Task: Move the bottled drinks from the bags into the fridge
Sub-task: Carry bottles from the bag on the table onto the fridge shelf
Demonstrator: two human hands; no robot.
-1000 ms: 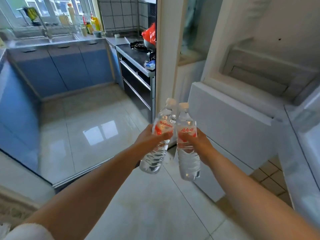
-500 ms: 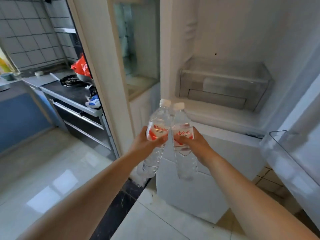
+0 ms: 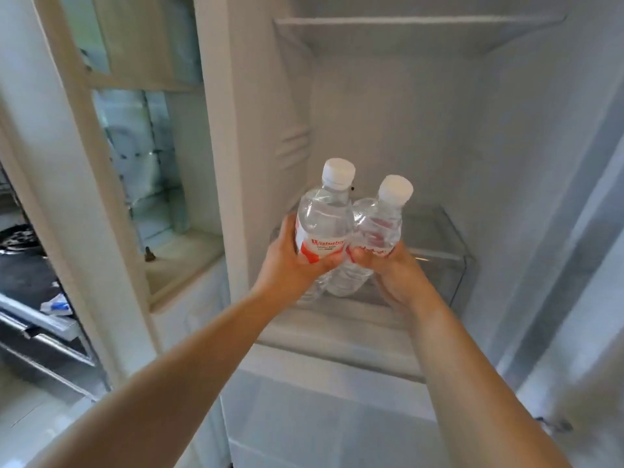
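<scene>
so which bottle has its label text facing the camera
The bottle in the left hand: left bottle shows red lettering on its white label. The right bottle shows only a label edge.

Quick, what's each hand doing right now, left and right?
Left hand: closed around the left water bottle, upright at the open fridge.
Right hand: closed around the right water bottle, touching the other one.

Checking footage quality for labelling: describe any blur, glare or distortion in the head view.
Head view: soft overall, wide-angle bending of the fridge walls; left bottle label partly legible, right bottle label blurred; even light, no harsh glare.
</scene>
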